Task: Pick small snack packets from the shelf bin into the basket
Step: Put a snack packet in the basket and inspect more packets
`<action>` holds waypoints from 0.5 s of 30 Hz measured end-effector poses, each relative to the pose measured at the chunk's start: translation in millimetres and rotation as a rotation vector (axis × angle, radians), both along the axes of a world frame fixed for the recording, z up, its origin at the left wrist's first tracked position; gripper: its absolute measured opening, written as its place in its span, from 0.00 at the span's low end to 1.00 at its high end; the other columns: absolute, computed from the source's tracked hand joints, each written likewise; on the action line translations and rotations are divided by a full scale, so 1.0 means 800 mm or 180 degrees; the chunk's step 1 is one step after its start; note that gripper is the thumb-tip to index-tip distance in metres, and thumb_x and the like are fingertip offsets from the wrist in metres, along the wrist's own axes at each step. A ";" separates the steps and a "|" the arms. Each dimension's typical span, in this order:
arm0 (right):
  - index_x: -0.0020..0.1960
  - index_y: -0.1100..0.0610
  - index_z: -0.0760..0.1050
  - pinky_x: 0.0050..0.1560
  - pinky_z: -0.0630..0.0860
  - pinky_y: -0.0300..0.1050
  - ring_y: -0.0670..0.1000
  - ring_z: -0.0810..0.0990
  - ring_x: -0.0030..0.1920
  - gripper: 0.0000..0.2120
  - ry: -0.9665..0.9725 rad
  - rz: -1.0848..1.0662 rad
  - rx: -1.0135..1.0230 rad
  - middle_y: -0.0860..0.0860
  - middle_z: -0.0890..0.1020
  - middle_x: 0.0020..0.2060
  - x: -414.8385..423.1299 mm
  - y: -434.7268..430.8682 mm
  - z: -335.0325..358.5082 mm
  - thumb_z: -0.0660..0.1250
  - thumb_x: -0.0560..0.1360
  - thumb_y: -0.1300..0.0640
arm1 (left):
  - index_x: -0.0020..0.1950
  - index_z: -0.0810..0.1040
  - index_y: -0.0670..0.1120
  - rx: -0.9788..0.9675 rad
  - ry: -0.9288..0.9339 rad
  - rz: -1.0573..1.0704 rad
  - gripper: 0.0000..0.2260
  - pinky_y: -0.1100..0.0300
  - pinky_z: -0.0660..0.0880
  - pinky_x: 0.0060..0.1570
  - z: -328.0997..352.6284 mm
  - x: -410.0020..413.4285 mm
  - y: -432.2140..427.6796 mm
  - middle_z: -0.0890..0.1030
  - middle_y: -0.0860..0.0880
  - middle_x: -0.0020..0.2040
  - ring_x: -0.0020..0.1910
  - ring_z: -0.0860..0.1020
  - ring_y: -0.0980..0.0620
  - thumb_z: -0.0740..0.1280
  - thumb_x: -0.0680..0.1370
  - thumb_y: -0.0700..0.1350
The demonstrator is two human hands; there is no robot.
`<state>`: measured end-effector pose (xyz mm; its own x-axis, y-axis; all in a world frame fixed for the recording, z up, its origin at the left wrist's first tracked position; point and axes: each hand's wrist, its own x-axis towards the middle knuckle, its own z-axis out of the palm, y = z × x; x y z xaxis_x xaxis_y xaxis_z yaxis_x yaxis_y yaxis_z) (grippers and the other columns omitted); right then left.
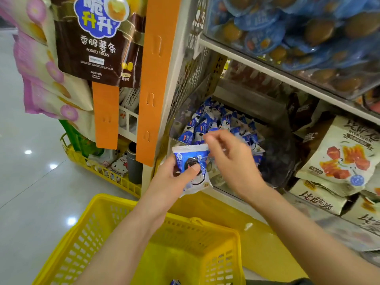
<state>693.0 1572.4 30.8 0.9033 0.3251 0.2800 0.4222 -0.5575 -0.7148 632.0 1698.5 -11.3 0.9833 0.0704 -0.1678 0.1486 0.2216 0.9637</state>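
Two bare hands, left hand (170,177) and right hand (232,161), each on an uncovered arm: left forearm (127,233) and right forearm (298,227), bare from wrist to the lower edge of view. Short, plain nail on the left thumb (194,168). Right fingers (207,137) smeared by blur, detail unreadable. Beside the right arm, low down, a sliver of dark cloth (287,282); clothing or not, cannot tell.
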 end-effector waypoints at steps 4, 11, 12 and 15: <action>0.49 0.49 0.75 0.40 0.75 0.36 0.43 0.78 0.38 0.03 0.0452 0.0026 0.0203 0.47 0.82 0.39 -0.027 0.005 -0.010 0.66 0.75 0.55 | 0.62 0.74 0.55 0.0168 -0.0142 -0.0001 0.15 0.56 0.76 0.53 -0.007 -0.003 0.001 0.81 0.52 0.55 0.55 0.79 0.55 0.67 0.76 0.44; 0.47 0.65 0.79 0.47 0.77 0.56 0.63 0.80 0.42 0.07 0.1378 0.0022 0.0968 0.69 0.80 0.43 -0.039 -0.005 -0.023 0.68 0.74 0.61 | 0.44 0.75 0.52 0.0434 -0.0289 0.0287 0.07 0.66 0.75 0.33 -0.007 -0.010 -0.003 0.82 0.48 0.41 0.39 0.82 0.57 0.60 0.78 0.52; 0.46 0.62 0.79 0.49 0.76 0.59 0.65 0.80 0.44 0.05 0.1199 0.0046 0.0857 0.68 0.80 0.43 -0.042 -0.005 -0.026 0.68 0.74 0.60 | 0.42 0.74 0.51 0.0539 -0.0349 0.0367 0.08 0.68 0.73 0.29 -0.008 -0.011 -0.003 0.80 0.49 0.37 0.35 0.80 0.59 0.60 0.78 0.51; 0.43 0.55 0.80 0.43 0.77 0.43 0.46 0.80 0.38 0.02 0.0559 0.0092 0.0589 0.50 0.83 0.37 -0.048 -0.007 -0.035 0.69 0.73 0.58 | 0.38 0.74 0.51 0.0669 -0.0436 0.0389 0.10 0.69 0.71 0.28 -0.011 -0.011 -0.003 0.77 0.51 0.33 0.31 0.77 0.61 0.61 0.79 0.49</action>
